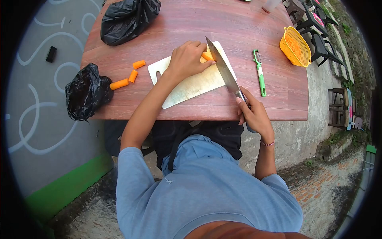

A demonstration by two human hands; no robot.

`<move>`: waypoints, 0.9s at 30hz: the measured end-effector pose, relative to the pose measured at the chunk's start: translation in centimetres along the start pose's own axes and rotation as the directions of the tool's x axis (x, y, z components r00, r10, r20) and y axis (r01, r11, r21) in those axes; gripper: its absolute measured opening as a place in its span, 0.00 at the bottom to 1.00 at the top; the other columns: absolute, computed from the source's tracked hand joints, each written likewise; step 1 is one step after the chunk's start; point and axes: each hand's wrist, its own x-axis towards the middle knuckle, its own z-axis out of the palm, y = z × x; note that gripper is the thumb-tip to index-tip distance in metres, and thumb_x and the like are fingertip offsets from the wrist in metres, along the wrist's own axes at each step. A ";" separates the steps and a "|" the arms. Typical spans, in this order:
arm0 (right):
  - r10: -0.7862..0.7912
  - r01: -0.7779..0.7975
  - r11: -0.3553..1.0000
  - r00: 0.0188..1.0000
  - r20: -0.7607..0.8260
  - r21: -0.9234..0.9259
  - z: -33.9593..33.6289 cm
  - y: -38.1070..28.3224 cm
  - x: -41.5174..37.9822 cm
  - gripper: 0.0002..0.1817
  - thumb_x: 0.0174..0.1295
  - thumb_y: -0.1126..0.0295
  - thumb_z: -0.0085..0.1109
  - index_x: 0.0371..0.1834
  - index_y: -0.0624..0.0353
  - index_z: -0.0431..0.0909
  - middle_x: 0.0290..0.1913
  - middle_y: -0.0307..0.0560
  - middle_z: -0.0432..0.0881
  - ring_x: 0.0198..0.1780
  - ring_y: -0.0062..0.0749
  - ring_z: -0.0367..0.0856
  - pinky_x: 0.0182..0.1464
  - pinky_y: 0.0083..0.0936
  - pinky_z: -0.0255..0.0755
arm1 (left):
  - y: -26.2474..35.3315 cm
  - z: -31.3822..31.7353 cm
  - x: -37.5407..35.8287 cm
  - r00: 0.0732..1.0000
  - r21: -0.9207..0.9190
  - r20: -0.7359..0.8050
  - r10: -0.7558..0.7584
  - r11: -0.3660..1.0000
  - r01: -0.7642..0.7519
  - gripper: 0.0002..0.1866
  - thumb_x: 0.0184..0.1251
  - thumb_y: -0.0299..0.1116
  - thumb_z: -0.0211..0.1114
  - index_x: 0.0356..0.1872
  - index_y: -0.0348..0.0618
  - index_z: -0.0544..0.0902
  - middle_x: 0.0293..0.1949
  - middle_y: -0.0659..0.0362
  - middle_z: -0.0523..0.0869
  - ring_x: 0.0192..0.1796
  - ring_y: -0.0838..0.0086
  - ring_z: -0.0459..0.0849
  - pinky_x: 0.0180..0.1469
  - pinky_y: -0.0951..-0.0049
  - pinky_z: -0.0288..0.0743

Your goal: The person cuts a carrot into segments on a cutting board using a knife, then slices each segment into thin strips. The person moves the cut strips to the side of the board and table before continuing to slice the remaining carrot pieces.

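My right hand (253,110) is wrapped round the handle of a large kitchen knife (225,69), its blade slanting up and left over the white cutting board (191,89). Under the fingers of my left hand (187,59) lies a piece of carrot (207,55), held on the board close beside the blade. My fingers hide part of that piece. Left of the board, several peeled carrot chunks, one of them a carrot chunk (133,75), lie on the table. A green and white peeler (260,73) rests to the right of the board.
The reddish wooden table (286,103) carries a yellow basket (294,47) of shredded orange pieces at its right edge. An open black plastic bag (88,92) sits at the left edge, another black bag (129,20) at the back left. Dark chairs (320,44) stand beyond.
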 end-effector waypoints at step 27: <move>-0.071 0.067 0.996 0.995 0.068 0.062 2.9 -1.9 -0.6 0.34 0.81 0.71 0.50 0.89 0.49 0.54 0.32 0.59 0.80 0.34 0.52 0.83 0.43 0.43 0.75 | -1.0 0.7 -1.2 0.975 -0.078 -0.130 0.180 0.979 -0.191 0.15 0.55 0.37 0.78 0.41 0.43 0.88 0.44 0.58 0.90 0.47 0.59 0.86 0.53 0.58 0.82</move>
